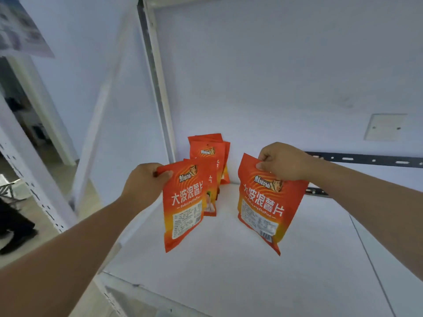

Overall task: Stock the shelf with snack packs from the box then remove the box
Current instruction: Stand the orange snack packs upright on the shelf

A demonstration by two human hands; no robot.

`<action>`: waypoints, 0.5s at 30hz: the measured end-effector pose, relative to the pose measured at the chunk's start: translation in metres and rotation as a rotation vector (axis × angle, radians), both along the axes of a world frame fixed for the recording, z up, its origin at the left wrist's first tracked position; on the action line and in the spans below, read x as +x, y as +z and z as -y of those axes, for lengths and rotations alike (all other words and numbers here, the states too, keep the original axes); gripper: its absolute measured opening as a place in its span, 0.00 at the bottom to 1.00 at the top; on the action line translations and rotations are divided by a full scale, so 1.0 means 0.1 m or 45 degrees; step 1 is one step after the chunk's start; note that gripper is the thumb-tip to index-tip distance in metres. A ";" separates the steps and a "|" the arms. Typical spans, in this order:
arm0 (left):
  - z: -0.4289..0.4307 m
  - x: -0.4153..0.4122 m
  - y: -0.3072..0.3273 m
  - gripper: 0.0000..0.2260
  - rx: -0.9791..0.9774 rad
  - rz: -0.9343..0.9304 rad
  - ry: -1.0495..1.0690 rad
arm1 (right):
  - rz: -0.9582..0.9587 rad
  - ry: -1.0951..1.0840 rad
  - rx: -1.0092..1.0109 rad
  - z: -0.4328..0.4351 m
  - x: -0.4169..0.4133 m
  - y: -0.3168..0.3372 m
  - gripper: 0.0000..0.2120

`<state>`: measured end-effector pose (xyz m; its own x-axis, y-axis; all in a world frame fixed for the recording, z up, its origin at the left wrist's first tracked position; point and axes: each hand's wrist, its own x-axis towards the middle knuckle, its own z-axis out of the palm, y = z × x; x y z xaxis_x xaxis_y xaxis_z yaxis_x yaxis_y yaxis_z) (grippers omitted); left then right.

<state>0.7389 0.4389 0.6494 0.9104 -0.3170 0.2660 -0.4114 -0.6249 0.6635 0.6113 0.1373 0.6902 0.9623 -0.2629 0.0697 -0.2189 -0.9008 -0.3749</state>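
Counting two chip packs aloft, I see my left hand (142, 181) pinching the left chip pack (183, 209) at its top corner. Behind it, several standing packs (208, 152) crowd the shelf (229, 271) corner by the upright post (158, 76). My right hand (281, 161) pinches the right chip pack (263, 202) by its top edge; bare board spreads rightward.

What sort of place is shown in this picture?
Probably a shop or stockroom, perhaps a mock-up. A white metal shelf beside a slotted upright bears identical orange snack packs at its back corner; the left hand pinches a left pack and the right hand a right pack.
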 end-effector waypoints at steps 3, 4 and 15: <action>0.09 0.24 -0.06 0.11 0.045 -0.035 0.052 | -0.011 0.027 0.028 0.07 0.39 -0.06 0.08; 0.13 0.30 -0.08 0.09 0.050 -0.058 0.056 | -0.014 0.025 0.034 0.08 0.50 -0.09 0.09; 0.77 1.05 -0.36 0.09 -0.263 -0.389 -0.055 | 0.080 -0.033 0.195 0.09 1.05 -0.35 0.09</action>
